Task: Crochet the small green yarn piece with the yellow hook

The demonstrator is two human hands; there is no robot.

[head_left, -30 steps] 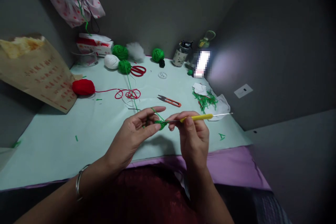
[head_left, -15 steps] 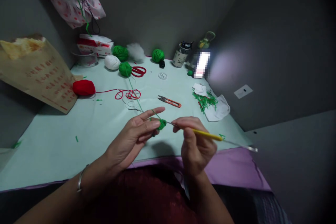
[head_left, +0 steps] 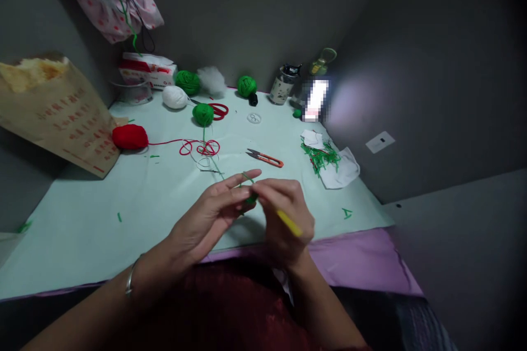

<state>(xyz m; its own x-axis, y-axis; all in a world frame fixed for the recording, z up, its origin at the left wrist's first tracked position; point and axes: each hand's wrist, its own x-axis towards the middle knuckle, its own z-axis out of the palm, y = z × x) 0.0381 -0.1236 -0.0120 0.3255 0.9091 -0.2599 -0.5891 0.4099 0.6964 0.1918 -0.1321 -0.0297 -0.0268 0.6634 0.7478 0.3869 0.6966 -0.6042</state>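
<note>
My left hand (head_left: 214,214) pinches a small green crochet piece (head_left: 250,197) over the near edge of the pale table (head_left: 102,219), with a strand of green yarn looped over its forefinger. That strand runs back to a green yarn ball (head_left: 203,114). My right hand (head_left: 284,219) is closed on a yellow-handled crochet hook (head_left: 289,223), its fingers meeting the left fingertips at the piece. The hook's tip is hidden behind the fingers.
Orange-handled thread snips (head_left: 265,158) lie just beyond my hands. A red yarn ball (head_left: 130,136) trails a red loop. White and green yarn balls, red scissors (head_left: 217,111), jars and a lit phone stand at the back. Green yarn scraps (head_left: 323,156) lie right. A brown paper bag (head_left: 57,115) stands left.
My right hand has swung the hook's handle down and toward me and moved in against my left fingertips. The nearer green ball has rolled a little to the right.
</note>
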